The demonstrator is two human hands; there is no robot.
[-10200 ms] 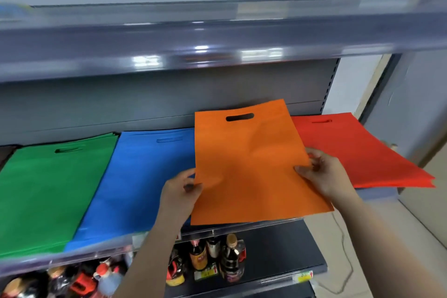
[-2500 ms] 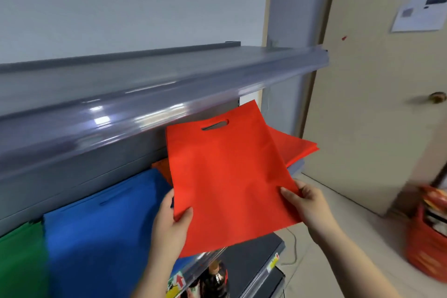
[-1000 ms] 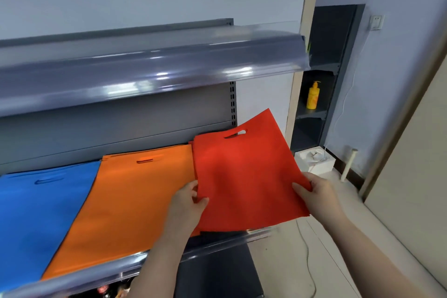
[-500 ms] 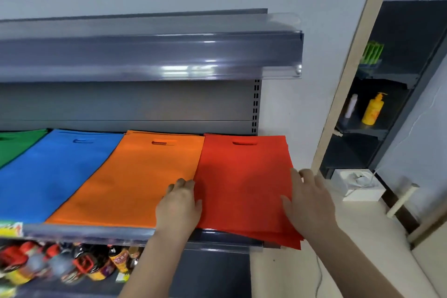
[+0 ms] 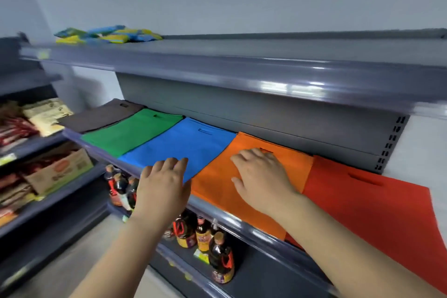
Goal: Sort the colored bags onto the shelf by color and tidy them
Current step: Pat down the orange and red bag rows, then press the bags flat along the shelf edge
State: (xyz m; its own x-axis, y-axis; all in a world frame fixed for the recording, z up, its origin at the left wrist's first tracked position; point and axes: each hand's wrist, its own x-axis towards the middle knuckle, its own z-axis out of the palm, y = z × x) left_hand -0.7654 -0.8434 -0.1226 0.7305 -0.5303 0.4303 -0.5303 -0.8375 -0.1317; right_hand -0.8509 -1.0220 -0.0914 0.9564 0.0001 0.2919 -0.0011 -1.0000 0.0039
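While both hands lie flat with straight fingers, left hand on the blue bags, right hand on the orange bags, 5 colour piles (grey, green, red too) line 1 shelf

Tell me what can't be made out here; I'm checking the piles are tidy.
- Red bags: right part cut off by the head view's edge.
- Orange bags: middle hidden under the right hand.
- Blue bags: near corner hidden by the left hand.
- Bottle labels: too small and blurred to read.
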